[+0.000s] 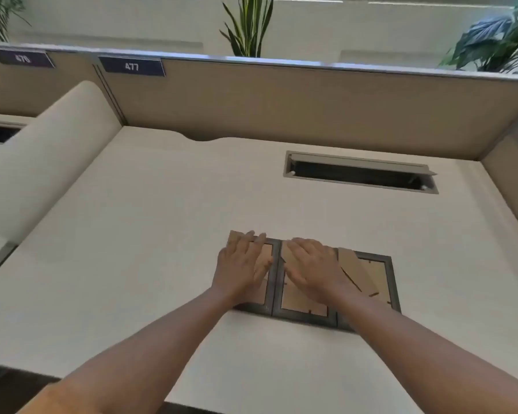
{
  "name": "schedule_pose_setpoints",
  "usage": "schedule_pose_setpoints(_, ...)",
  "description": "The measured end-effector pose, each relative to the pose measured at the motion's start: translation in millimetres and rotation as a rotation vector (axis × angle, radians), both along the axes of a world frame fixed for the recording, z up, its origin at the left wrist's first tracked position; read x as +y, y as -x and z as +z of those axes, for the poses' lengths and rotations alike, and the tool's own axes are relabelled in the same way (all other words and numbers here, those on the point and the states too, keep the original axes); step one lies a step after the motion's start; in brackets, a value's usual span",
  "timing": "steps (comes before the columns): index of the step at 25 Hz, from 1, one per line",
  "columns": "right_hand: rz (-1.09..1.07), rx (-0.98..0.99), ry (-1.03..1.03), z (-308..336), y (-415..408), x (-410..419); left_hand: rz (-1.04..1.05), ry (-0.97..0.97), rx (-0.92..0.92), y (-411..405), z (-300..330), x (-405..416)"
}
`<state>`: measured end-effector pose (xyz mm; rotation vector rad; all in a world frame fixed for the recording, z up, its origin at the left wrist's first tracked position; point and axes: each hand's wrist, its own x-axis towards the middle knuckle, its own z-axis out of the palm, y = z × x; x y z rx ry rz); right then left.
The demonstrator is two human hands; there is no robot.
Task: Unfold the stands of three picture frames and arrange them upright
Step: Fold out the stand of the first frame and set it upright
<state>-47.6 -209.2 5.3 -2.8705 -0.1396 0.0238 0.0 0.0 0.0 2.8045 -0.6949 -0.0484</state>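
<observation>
Three dark-framed picture frames lie face down side by side on the white desk [132, 264], their brown cardboard backs up. My left hand [242, 265] rests flat on the left frame [265, 307], fingers spread. My right hand [314, 267] lies flat on the middle frame [299, 306]. The right frame [377, 273] is uncovered; its cardboard stand [352, 265] lies folded against the back. Neither hand grips anything.
A rectangular cable opening [361, 173] with a grey flap is cut into the desk behind the frames. Tan partition walls [281, 97] close the back and right side. A cream rounded divider [42, 162] stands to the left. Plants [248, 25] rise behind the partition.
</observation>
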Motion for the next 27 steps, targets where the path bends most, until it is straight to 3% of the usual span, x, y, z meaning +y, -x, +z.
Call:
schedule_pose_setpoints(5, 0.086, 0.177, 0.043, -26, 2, 14, 0.208, 0.079, 0.251, 6, -22, 12)
schedule_pose_setpoints(14, 0.139, 0.176, 0.119, -34, -1, 37, 0.735, 0.764, 0.574, -15, -12, 7)
schedule_pose_setpoints(18, 0.133, 0.183, 0.106, -33, -2, 36, 0.842, 0.818, 0.662, -24, -12, 8)
schedule_pose_setpoints(21, 0.133, 0.168, 0.08, -33, -3, 35, 0.811, 0.834, 0.762, -28, -8, 7)
schedule_pose_setpoints(27, 0.169, 0.1, 0.051, -35, -6, 36, 0.677, 0.672, 0.709, -33, -6, 15)
